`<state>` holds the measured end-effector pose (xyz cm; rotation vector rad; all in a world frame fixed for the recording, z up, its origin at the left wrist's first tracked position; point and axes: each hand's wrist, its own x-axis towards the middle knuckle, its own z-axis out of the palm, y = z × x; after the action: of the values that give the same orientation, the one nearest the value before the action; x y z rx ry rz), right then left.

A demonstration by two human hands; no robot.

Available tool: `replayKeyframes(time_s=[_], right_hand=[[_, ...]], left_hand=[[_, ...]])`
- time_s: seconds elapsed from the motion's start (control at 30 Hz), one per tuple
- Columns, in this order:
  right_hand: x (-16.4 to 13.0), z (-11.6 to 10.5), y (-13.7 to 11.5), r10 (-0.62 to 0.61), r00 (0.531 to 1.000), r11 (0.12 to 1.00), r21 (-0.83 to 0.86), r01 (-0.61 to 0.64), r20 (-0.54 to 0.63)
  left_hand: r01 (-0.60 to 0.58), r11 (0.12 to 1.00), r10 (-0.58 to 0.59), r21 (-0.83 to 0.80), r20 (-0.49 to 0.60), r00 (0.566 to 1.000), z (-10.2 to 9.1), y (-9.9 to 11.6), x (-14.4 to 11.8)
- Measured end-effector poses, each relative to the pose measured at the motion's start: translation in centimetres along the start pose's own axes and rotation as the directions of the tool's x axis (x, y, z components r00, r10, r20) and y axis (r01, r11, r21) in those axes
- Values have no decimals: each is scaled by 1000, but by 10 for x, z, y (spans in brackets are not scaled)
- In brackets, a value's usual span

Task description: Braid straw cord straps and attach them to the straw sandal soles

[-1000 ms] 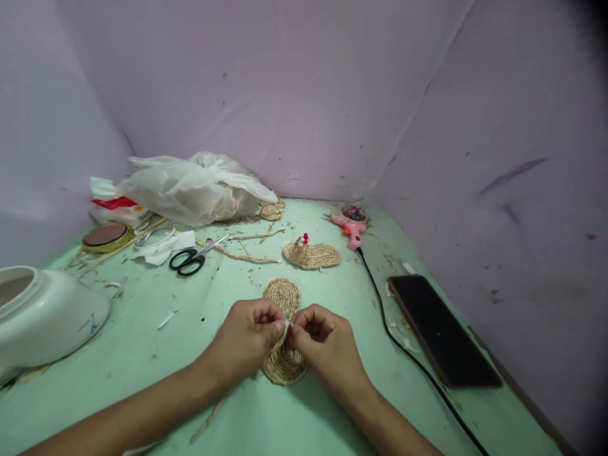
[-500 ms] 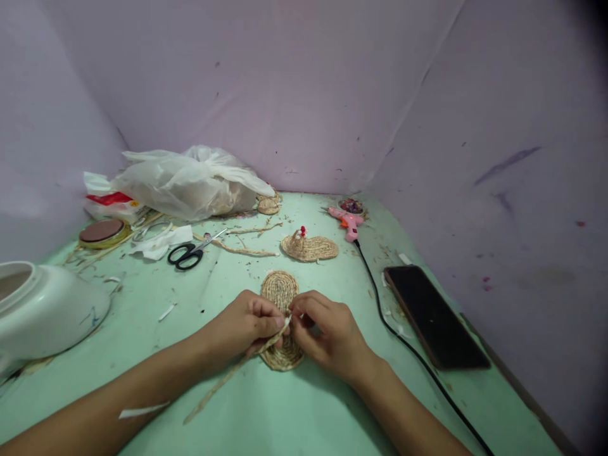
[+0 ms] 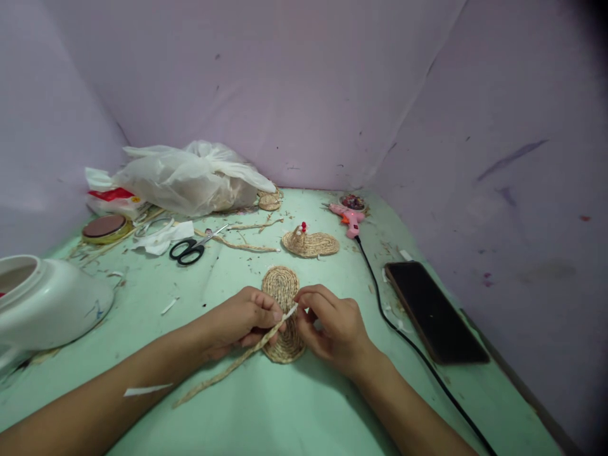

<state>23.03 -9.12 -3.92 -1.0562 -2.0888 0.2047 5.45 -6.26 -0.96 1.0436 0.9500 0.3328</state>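
My left hand pinches a braided straw cord close to its upper end, and the cord's tail slants down to the left. That end is wrapped in a white strip, perhaps tape. My right hand has thumb and forefinger closed at the tip of the white strip. Beneath both hands a coiled straw sole, long and rounded at both ends, lies flat on the green table. Behind it sits a similar straw sole with a raised strap and red beads.
Scissors, cord pieces and a plastic bag lie at the back left. A white pot stands at the left. To the right are a pink glue gun with its black cable and a phone.
The hands have drawn slightly apart, and more of the white-wrapped cord end shows between them. The cord's tail has swung a little up and left. The view has shifted slightly.
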Motion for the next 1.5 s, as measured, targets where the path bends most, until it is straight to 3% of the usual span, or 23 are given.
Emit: replayKeyframes(time_s=[0.2,0.33,0.4,0.47,0.57,0.63,0.83,1.37,1.5], right_hand=[[0,-1,-1,31,988,998,-49,-39,-153],[3,-4,-1,232,928,972,98,-213,-290],[5,-4,-2,411,886,899,256,-354,-217],[6,-2,-3,551,834,760,423,-493,-16],[8,2,-6,591,767,542,582,-607,250],[9,3,-8,583,752,465,633,-619,307],[9,6,-11,546,770,375,726,-576,330],[5,14,-15,578,766,257,828,-499,282],[5,16,-18,589,749,186,851,-491,304]], left_hand=[[2,1000,-3,25,18,1000,3,0,-2],[21,998,-22,57,7,1000,4,-3,-1],[-29,999,29,22,-6,1000,4,-4,-1],[-67,998,67,-3,-38,997,3,-4,0],[-88,996,88,2,-56,995,2,-5,1],[-96,995,96,3,-45,994,2,-6,1],[-119,993,120,22,-23,993,2,-6,1],[-182,969,181,164,20,983,6,0,-5],[-181,959,182,219,16,983,7,4,-6]])
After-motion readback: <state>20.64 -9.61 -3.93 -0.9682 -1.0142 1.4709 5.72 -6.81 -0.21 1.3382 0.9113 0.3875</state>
